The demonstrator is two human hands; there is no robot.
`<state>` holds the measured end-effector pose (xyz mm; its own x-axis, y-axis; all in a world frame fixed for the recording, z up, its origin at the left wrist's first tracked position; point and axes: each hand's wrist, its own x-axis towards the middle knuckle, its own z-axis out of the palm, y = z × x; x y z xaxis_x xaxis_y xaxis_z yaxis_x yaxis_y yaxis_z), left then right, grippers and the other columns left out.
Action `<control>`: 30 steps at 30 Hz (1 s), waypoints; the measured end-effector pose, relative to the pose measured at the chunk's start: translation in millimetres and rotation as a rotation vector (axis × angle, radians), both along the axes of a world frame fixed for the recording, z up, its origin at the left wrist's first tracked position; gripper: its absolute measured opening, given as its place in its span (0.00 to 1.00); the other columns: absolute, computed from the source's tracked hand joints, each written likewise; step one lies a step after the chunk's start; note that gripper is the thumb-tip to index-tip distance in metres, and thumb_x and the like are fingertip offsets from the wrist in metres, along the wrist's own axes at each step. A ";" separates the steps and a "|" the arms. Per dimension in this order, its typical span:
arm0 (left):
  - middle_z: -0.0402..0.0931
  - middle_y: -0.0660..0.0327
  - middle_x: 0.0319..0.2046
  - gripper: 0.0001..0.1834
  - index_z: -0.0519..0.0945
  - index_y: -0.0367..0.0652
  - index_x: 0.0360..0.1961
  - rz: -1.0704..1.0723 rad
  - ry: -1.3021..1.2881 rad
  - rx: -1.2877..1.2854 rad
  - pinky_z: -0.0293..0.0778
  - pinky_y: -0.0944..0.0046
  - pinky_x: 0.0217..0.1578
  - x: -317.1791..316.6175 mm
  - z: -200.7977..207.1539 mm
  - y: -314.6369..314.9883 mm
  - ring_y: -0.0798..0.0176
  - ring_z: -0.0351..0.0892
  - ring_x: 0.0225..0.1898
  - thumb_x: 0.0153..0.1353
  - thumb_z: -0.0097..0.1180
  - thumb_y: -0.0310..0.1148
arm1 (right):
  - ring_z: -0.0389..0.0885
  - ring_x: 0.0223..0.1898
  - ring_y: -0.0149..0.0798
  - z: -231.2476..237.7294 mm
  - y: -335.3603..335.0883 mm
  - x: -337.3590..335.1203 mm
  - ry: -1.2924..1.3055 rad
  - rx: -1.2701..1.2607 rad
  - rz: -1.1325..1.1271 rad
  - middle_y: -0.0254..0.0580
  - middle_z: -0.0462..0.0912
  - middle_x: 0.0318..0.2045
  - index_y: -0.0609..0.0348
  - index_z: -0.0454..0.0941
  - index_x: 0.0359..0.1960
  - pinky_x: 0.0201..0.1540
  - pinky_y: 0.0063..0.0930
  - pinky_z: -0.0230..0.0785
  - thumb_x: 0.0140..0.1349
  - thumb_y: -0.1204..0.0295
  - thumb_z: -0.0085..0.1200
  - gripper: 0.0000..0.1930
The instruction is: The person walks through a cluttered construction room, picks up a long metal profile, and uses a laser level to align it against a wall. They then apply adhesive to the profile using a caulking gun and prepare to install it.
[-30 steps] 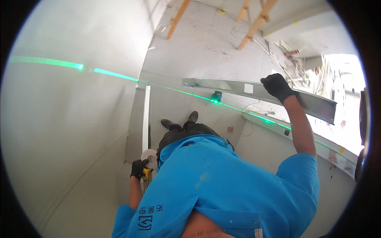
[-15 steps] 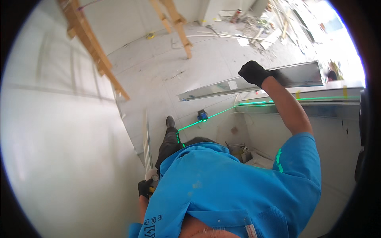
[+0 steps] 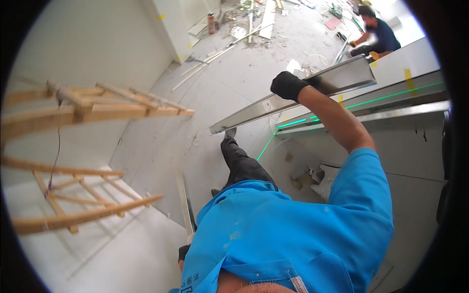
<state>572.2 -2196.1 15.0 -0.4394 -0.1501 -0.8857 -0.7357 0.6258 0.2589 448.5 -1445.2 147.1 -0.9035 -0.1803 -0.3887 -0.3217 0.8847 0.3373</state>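
Observation:
My right hand [image 3: 291, 87], in a black glove, is closed over the far edge of a long shiny metal channel [image 3: 347, 79]. The channel hangs slantwise above the floor, its narrow end by my shoe. Low at my left side, my left hand [image 3: 183, 252] wears a black glove too. My blue shirt hides most of its fingers. A long pale metal strip [image 3: 182, 200] runs forward from that hand, with a whitish round thing [image 3: 190, 239] partly visible between them.
Wooden ladder-like frames [image 3: 97, 115] stand at the left. A low white wall [image 3: 410, 151] with metal track and a green laser line [image 3: 391, 99] runs along the right. Farther off lie scattered offcuts [image 3: 244, 36] and a can [image 3: 211, 23]. A person [image 3: 378, 36] crouches at the far right.
I have stepped forward and turned; the wooden frames now fill the left and the crouching person shows. The channel moved along with my right hand. The blue laser device is out of sight.

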 end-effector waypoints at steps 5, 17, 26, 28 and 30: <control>0.79 0.54 0.21 0.17 0.82 0.31 0.26 -0.146 0.073 0.013 0.74 0.61 0.21 -125.2 -16.7 119.2 0.60 0.79 0.19 0.48 0.68 0.38 | 0.84 0.24 0.44 -21.5 82.0 -40.6 0.101 -0.081 -0.047 0.42 0.82 0.19 0.54 0.82 0.18 0.25 0.38 0.74 0.46 0.71 0.53 0.06; 0.80 0.54 0.22 0.17 0.82 0.30 0.27 -0.444 0.125 0.113 0.74 0.61 0.21 -367.8 -43.9 415.0 0.60 0.79 0.20 0.48 0.67 0.37 | 0.82 0.24 0.45 -16.8 299.6 -64.8 0.096 -0.073 -0.283 0.40 0.81 0.19 0.51 0.80 0.18 0.26 0.39 0.73 0.46 0.71 0.53 0.04; 0.80 0.54 0.23 0.17 0.82 0.30 0.29 -0.698 0.110 0.181 0.74 0.61 0.21 -513.4 -91.6 658.1 0.60 0.79 0.20 0.49 0.67 0.37 | 0.84 0.28 0.47 2.0 477.1 -49.7 0.030 -0.065 -0.723 0.46 0.84 0.25 0.54 0.83 0.23 0.29 0.41 0.75 0.49 0.73 0.52 0.06; 0.80 0.54 0.23 0.17 0.82 0.29 0.29 -0.734 0.122 0.207 0.74 0.61 0.21 -538.4 -80.7 716.2 0.60 0.79 0.20 0.49 0.67 0.37 | 0.84 0.29 0.48 -12.8 507.1 -21.3 0.085 -0.083 -0.850 0.46 0.83 0.26 0.53 0.83 0.23 0.30 0.42 0.75 0.51 0.72 0.51 0.07; 0.80 0.54 0.23 0.17 0.82 0.29 0.29 -0.770 0.116 0.216 0.74 0.61 0.21 -558.2 -75.2 765.1 0.60 0.80 0.20 0.49 0.67 0.37 | 0.83 0.30 0.48 -33.8 527.4 4.1 0.145 -0.149 -1.004 0.46 0.83 0.26 0.51 0.82 0.25 0.32 0.43 0.75 0.52 0.70 0.50 0.07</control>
